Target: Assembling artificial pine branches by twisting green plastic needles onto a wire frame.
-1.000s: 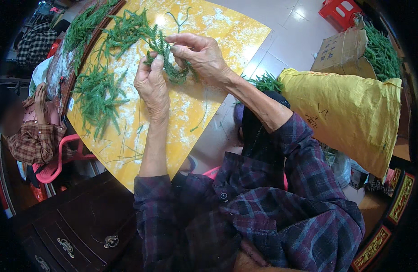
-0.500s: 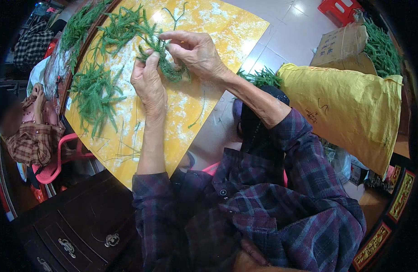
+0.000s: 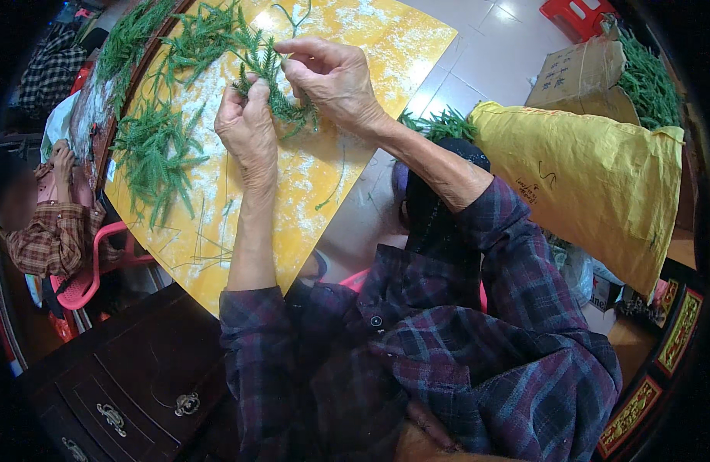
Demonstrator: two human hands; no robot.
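Note:
A green fir-like sprig (image 3: 284, 104) with needle-covered side shoots is between my two hands, over the yellow tabletop (image 3: 297, 200). My left hand (image 3: 248, 127) grips it from the left, its thumb pressed to the fingers. On the other side, my right hand (image 3: 332, 83) pinches a part of the sprig with thumb and forefinger; the exact point of contact is partly hidden. A bunch of similar sprigs (image 3: 158, 154) lies to the left of my left wrist, and another bunch (image 3: 197, 42) lies further back. Thin bare stems (image 3: 204, 242) are scattered near the table's front edge.
White powder or flakes speckle the tabletop. A big yellow sack (image 3: 578, 185) and a cardboard box (image 3: 582, 81) with greenery stand at the right; a red stool (image 3: 578, 19) is behind. Another person (image 3: 50, 231) in checked clothing sits left, by a pink chair (image 3: 93, 277). Dark drawers (image 3: 124, 377) stand front left.
The whole view has shifted slightly. My right fingers have moved a little along the sprig, and its upper shoots stand more upright. Both hands keep their grip.

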